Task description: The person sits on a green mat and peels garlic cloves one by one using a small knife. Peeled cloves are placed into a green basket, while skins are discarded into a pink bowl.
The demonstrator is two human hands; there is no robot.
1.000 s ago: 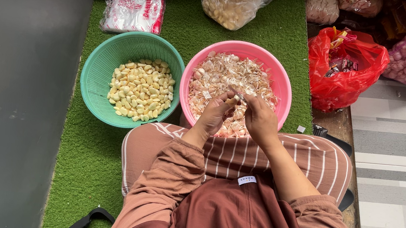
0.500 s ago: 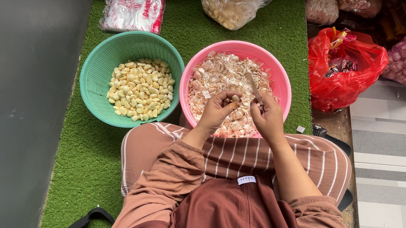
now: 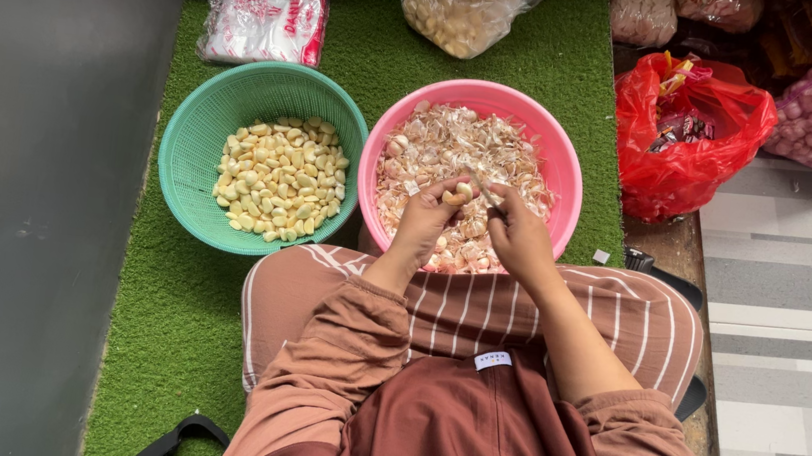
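Observation:
My left hand [image 3: 424, 222] pinches a pale garlic clove [image 3: 459, 193] above the near part of a pink basin [image 3: 555, 153]. That basin is full of unpeeled cloves and papery skins. My right hand [image 3: 520, 232] is closed on a small knife [image 3: 484, 188], whose thin blade points at the clove. A green basket [image 3: 197, 128] to the left of the basin holds many peeled yellowish cloves [image 3: 282, 177]. Both hands hover over my striped lap [image 3: 458, 304].
Green artificial turf [image 3: 156, 312] covers the floor under the bowls. A red plastic bag [image 3: 689, 137] sits to the right, a clear bag of garlic [image 3: 460, 2] and a white printed packet [image 3: 268, 10] at the back. A grey wall [image 3: 30, 168] runs along the left.
My hands have drawn slightly apart and shifted toward me, and the clove now shows between my left fingers. The bowls have not moved.

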